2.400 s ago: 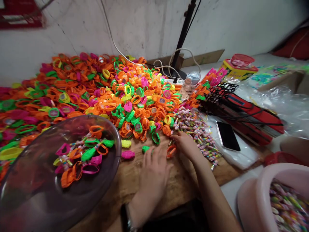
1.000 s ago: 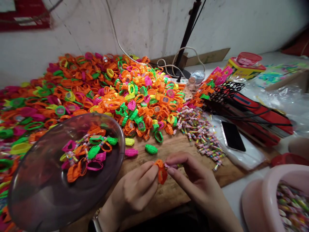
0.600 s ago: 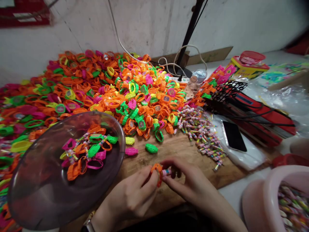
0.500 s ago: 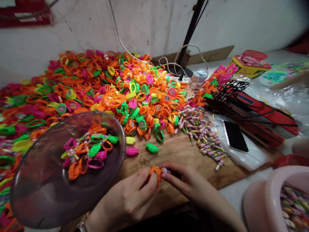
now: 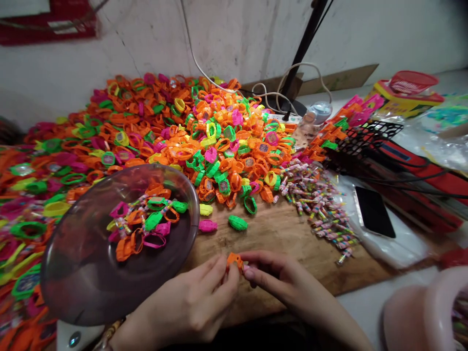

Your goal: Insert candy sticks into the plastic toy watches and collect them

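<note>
"What takes up the most room in front of you?"

"The wooden tabletop (image 5: 285, 239). A heap of plastic toy watches (image 5: 183, 151), in orange, green, pink and yellow, covers its back and left side, up near the wall."

"And next in size?"

"On your left, a dark see-through basin (image 5: 146, 278), with a small cluster of toy watches and some wrapped candies inside. Low on your right, a pale pink tub (image 5: 405, 312), cut off by the edge of your view. Beyond your right arm lies a pile of wrapped candies (image 5: 332, 224)."

"How do your hands stand?"

"Close together over the near part of the tabletop, right of the basin. Your left hand (image 5: 190, 302) and your right hand (image 5: 285, 275) are both pinching, fingertips almost meeting."

"Smaller things?"

"A smartphone (image 5: 375, 212) lies to the right of the candy pile. Between heap and hands, apart from both, sits a green toy watch (image 5: 238, 223). A magenta toy watch (image 5: 207, 225) lies just beside the basin."

"And what are you gripping?"

"Your left thumb and fingers clamp an orange toy watch (image 5: 235, 261). Your right fingertips grip a pink-wrapped candy (image 5: 247, 267) against its side. Your fingers hide most of the candy, so I can't tell whether its end is through the watch."
</note>
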The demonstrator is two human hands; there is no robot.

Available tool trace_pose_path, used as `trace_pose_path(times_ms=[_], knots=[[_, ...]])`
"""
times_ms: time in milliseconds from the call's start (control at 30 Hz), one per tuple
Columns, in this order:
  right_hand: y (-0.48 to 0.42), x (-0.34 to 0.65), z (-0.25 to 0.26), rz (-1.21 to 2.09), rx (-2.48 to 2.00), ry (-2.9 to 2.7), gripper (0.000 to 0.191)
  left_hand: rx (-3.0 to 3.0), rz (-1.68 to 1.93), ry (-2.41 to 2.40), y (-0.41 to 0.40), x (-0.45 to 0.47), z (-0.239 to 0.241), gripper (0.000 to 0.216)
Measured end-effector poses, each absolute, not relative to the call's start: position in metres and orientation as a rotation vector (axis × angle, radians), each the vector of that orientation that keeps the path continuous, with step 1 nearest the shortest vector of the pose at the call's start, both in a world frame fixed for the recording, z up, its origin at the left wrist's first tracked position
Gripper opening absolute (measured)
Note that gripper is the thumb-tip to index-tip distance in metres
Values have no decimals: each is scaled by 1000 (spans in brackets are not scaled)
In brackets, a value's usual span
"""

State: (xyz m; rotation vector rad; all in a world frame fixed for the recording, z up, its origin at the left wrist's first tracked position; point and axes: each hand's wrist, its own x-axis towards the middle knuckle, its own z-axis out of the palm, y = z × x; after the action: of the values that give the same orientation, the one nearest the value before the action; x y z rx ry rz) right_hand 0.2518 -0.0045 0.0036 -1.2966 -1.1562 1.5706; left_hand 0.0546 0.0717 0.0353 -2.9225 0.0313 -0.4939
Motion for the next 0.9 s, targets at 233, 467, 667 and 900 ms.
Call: trace_pose_path(times_ms=[233,467,667,900], knots=[[-8,254,1,1572,-1282,-1163,36,-2896,-399,-4,65,59,48,33],[-13,253,-4,1542,-1393,-1310,30,-2887,-358,99,59,66,34,30],[-16,249,-28,1447,-1465,-1384,24,-2878,-316,143,57,65,15,28],[-21,238,-43,1123,-1520,-1463,24,-2933,-385,7,57,67,10,31]])
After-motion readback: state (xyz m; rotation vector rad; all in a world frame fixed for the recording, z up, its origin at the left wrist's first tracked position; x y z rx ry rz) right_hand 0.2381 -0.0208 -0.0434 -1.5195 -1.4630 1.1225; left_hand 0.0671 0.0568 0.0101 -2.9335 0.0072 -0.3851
